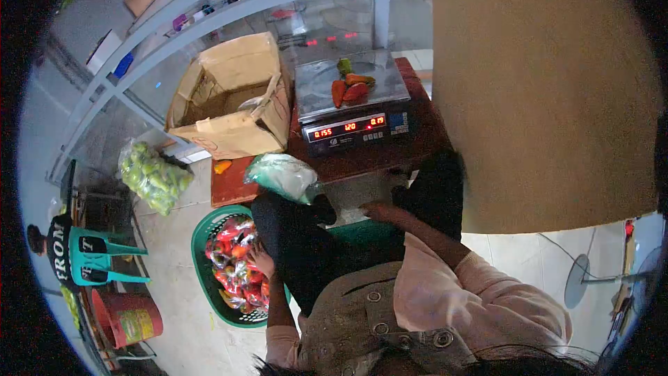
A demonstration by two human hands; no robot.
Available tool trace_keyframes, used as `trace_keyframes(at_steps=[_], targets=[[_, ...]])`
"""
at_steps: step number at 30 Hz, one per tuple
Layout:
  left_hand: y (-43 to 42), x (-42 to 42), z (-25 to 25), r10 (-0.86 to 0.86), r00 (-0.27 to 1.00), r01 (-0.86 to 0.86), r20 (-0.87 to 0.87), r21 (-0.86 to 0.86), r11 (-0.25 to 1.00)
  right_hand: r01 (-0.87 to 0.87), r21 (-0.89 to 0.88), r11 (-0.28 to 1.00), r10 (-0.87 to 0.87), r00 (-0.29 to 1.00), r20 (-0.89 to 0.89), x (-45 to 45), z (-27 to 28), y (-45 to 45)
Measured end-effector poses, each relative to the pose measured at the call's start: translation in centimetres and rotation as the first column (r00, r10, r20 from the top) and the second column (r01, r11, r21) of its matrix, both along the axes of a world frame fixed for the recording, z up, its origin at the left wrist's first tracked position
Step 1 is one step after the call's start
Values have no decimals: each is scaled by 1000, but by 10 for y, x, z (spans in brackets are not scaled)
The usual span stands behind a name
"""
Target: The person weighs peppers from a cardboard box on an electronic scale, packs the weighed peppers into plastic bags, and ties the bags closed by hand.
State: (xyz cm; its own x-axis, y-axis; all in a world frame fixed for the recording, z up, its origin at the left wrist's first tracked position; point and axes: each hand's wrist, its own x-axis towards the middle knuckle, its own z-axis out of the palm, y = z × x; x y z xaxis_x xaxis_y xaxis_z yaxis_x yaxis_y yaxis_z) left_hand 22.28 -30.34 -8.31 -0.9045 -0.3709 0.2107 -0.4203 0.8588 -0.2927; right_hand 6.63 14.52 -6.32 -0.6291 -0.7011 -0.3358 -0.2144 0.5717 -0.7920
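My left hand (262,261) rests at the right side of a green plastic basket (197,251), its fingers stretched over bagged red peppers (233,251). Between my knees, my right hand (380,212) is low with its fingers drawn together beside a pale greyish patch; I cannot make out what they hold. In front of me a digital scale (355,136) shows lit red figures. On its metal pan lie several orange-red peppers (353,90) and a green piece (344,66). A bundle of clear and greenish plastic bags (284,175) lies near my left knee.
An open cardboard box (236,129) stands left of the scale on the reddish-brown table (334,167). A bag of green peppers (154,177) sits farther left. Large cardboard (543,97) blocks the right. A teal chair (97,257) and red bucket (129,317) stand at left.
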Motion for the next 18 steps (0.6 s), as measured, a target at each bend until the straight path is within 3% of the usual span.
trace_keyframes(at_steps=[1,2,5,8,11,14,17,18], targets=[[0,-1,-3,-26,1000,26,0,-117,993,41,24,999,-41,999,27,5,26,-3],[-1,-2,-6,9,1000,-9,1,-10,1000,78,48,996,-81,995,52,9,52,-6],[2,-2,4,47,999,-50,21,145,988,15,116,993,-2,994,-111,7,47,-5],[-13,1,-19,-93,981,109,-172,84,991,55,80,995,-49,996,-70,7,32,-6],[-18,1,-31,-119,958,140,-262,60,988,18,109,994,-20,1000,17,5,82,-16],[-21,2,-33,-106,986,103,-131,-31,994,74,80,994,-86,983,163,6,108,-14],[-12,-2,-14,-53,996,62,-76,111,992,118,35,992,-113,986,-120,9,46,-11],[-15,0,-19,-85,989,99,-125,116,988,97,111,989,-90,994,-60,6,42,-13]])
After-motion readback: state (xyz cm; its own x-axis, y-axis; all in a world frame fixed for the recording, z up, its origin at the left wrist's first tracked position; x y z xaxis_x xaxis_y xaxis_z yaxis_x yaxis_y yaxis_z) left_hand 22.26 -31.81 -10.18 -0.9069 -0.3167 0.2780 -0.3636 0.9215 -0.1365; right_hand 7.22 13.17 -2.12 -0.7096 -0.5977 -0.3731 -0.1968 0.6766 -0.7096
